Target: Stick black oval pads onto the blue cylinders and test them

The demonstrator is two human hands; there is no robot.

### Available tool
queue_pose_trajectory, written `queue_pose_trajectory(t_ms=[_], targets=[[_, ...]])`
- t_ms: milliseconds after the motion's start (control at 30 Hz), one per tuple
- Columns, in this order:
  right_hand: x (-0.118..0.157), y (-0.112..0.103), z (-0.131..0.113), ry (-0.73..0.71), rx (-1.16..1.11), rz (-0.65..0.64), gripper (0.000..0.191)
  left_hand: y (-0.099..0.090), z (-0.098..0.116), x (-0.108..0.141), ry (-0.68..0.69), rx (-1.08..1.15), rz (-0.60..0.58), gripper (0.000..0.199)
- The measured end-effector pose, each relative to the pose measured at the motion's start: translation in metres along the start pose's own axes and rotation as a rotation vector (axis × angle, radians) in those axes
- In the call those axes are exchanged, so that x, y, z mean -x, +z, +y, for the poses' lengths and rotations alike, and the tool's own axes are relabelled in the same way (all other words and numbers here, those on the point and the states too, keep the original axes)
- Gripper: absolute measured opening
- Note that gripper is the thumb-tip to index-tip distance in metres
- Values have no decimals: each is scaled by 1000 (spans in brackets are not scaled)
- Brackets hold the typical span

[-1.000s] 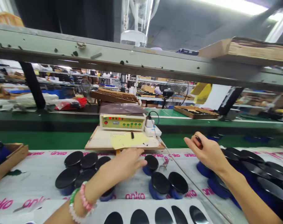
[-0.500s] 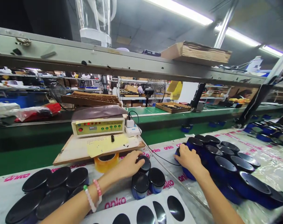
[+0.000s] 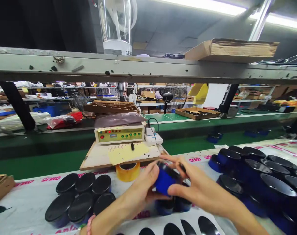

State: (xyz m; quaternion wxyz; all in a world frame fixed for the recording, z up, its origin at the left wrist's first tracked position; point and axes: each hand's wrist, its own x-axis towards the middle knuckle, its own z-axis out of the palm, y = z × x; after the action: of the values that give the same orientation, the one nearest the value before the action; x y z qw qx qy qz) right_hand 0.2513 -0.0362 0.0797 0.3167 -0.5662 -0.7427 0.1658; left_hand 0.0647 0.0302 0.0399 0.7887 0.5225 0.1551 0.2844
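A short blue cylindrical part with a black top [image 3: 166, 181] is held up and tilted between my two hands, above the white covering. My left hand [image 3: 148, 182] wraps around its left side, thumb near the black rim. From the right, my right hand [image 3: 194, 182] grips it with the thumb on the blue wall and the fingers over the top. A small dark piece [image 3: 182, 168] shows at the right fingers; blur hides what it is. Directly below stand similar parts [image 3: 165, 206], partly covered by my hands. A white sheet with black round stickers [image 3: 155, 225] lies in front.
More black-topped parts [image 3: 81, 207] stand in rows at left, and a larger group [image 3: 258, 173] at right. Behind my hands are a yellow tape roll [image 3: 128, 173] and a control box [image 3: 119, 134] on a board. A metal shelf beam [image 3: 148, 70] crosses above the green conveyor [image 3: 182, 142].
My right hand has left the group at right and joined my left hand. The blue part is now lifted between them. The view has turned left.
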Motion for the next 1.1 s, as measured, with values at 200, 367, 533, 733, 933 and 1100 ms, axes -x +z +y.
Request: queue_pose_trajectory(t_ms=[200,367,533,733,933,1100], targets=[[0,21,-27,-241,87,278,26,-12,13,11,-47,145,155,46],[2,39,-11,-357,194,230,25,-21,15,13,-47,197,162,42],[3,47,-5,-414,276,293,26,-21,14,14,-8,117,126,45],[11,41,-1,-380,362,265,24,-16,13,16,45,-53,217,57],[13,41,3,-383,354,229,21,-15,11,16,116,-273,261,57],[11,45,-1,-434,505,310,28,-12,12,20,163,-521,278,56]])
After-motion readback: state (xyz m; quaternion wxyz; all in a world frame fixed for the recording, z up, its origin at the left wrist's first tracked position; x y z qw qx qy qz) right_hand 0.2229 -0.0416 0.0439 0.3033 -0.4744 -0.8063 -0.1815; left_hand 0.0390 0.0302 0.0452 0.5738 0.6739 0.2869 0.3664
